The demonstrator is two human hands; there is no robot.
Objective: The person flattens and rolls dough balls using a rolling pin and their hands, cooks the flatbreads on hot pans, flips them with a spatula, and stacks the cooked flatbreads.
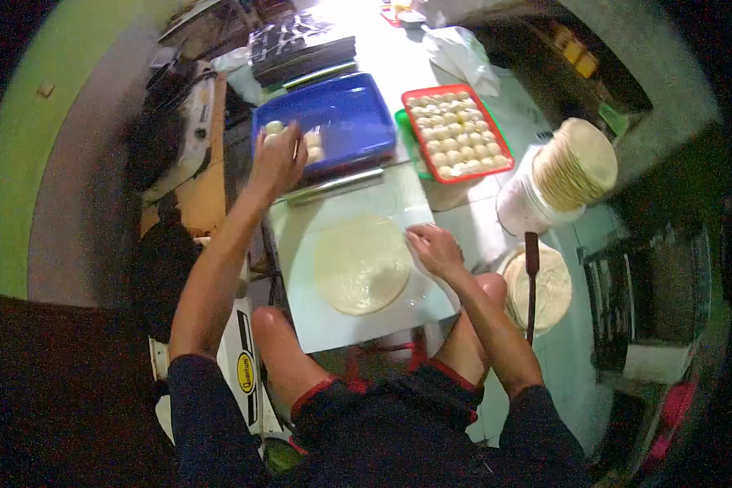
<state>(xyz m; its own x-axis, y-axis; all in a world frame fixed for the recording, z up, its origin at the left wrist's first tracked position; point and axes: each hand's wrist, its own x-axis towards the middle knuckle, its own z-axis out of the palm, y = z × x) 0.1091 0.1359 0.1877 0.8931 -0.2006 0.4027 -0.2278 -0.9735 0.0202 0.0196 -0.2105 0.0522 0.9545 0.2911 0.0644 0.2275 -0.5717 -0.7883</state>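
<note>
My left hand [280, 161] reaches into the near left corner of a blue tray [342, 114], its fingers bent and blurred among dough balls. One dough ball [274, 128] shows just beyond the knuckles, and more dough balls [313, 148] lie to the right of the fingers. Whether the hand grips one is hidden. A round, thin sheet of dough [362, 264] lies flat on a white board [317, 325] in front of me. At the right rim of this sheet is my right hand [437, 250], fingertips drawn together; anything between them is too small to make out.
A red tray [504, 163] filled with rows of dough balls stands at the back right. Right of the board, stacked flat dough rounds [581, 163] lean on a white bucket [516, 207]. Another round stack [549, 289] sits nearer, with a dark-handled tool [532, 260] beside it.
</note>
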